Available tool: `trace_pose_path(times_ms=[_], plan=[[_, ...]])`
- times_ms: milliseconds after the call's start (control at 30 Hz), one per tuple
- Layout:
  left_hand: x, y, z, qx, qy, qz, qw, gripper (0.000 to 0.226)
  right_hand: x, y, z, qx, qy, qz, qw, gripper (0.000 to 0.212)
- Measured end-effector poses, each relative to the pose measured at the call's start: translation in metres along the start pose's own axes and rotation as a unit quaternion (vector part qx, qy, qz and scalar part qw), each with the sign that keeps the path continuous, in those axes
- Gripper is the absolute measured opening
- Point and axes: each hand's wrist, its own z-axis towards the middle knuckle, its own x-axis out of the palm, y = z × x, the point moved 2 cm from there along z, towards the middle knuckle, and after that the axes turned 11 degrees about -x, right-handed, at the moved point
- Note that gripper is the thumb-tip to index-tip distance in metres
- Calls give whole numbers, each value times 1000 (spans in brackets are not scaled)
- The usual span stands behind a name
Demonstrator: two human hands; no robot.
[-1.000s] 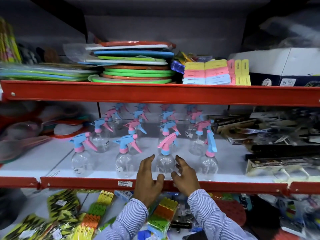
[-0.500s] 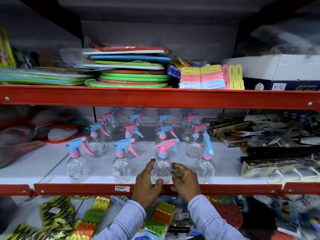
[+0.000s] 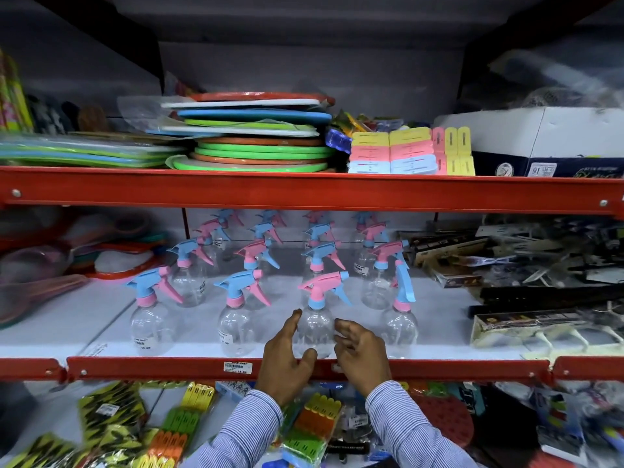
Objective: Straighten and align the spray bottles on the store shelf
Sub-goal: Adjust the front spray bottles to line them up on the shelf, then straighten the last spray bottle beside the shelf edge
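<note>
Both hands at the front lip of the middle shelf (image 3: 189, 366), sleeves striped. Left hand (image 3: 285, 358) cups the left flank of the pink-headed bottle (image 3: 315, 327), fingers up along the clear belly, thumb hooked toward its base; looks like a loose hold, not a clamp. Right hand (image 3: 361, 354) sits just beside the bottle's right flank, fingers curled and spread, apparently slack; whether they touch the plastic I cannot tell. The bottle stands upright between the two hands, third in the front row. To its left, two blue-headed bottles (image 3: 152, 327) with nozzles pointing left. To its right, the end bottle (image 3: 400, 327) has its trigger head turned out of line with the others. Step in hand, as I judge it: squaring the third bottle's nozzle with its row. Next move likely calls for shifting right to the end bottle and rotating it by the belly, gently, since these empty bottles would tip easily.
</note>
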Motion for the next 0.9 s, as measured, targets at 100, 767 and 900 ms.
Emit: trace_pose_path(times_ms=[100, 767, 900], plan=[[-1, 0, -2, 9, -14, 2, 1000, 73, -1, 0, -2, -4, -3, -3, 1000, 47], [96, -57, -25, 129, -19, 6, 991, 62, -123, -42, -26, -15, -210, -64, 975, 36], [119, -71, -24, 95, -46, 2, 994, 58, -129, -59, -1, 21, -18, -34, 999, 55]])
